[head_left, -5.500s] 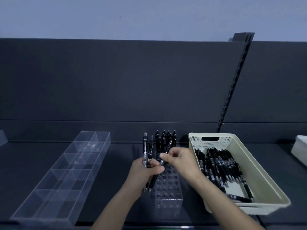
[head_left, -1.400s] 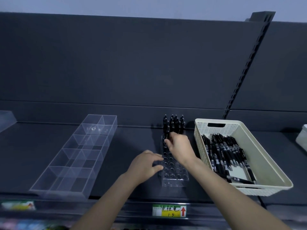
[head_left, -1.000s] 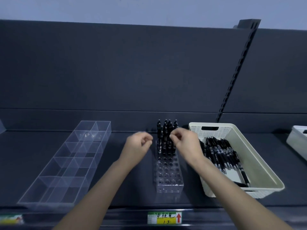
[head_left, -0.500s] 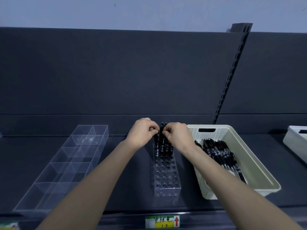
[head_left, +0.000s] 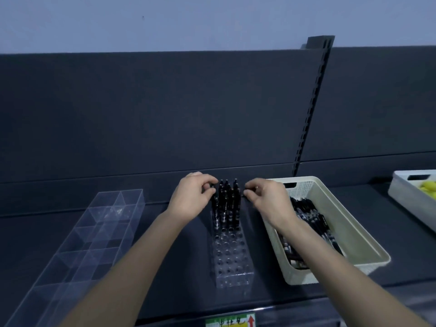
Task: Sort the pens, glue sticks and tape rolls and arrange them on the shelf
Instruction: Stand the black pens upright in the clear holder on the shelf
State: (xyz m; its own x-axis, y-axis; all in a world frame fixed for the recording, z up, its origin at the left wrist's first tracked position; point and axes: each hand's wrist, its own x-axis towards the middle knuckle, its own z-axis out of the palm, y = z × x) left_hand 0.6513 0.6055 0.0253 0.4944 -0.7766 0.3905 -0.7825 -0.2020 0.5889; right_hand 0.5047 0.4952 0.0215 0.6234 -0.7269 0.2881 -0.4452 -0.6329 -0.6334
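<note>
Left hand [head_left: 192,198] curled, thumb and forefinger pinched on a pen top at the left edge of the standing pens [head_left: 227,201]. Right hand [head_left: 266,199] curled likewise, fingertips drawn close together at the cluster's right edge; on a pen top or not, cannot tell. Forearms reaching in from the near side, one on either side of the clear pen holder [head_left: 232,263].

Pens upright in the holder's far rows only, the near rows of holes open. Holder set lengthwise on the dark shelf [head_left: 177,267], far end near the back panel [head_left: 141,114], near end short of the front lip.

Just right of it, past a narrow strip of bare shelf, an angled cream basket [head_left: 368,253] with loose black pens [head_left: 309,213] lying inside, partly under the right wrist. To the left, a wider bare strip, then a clear divided tray [head_left: 77,251] running lengthwise and cut off at the lower left corner.

Far right, well apart from the cream basket, a white basket [head_left: 405,199] cut by the frame edge, something yellow [head_left: 427,186] inside. Slotted upright [head_left: 306,128] rising behind the cream basket. Price label [head_left: 230,322] on the front lip below the holder.
</note>
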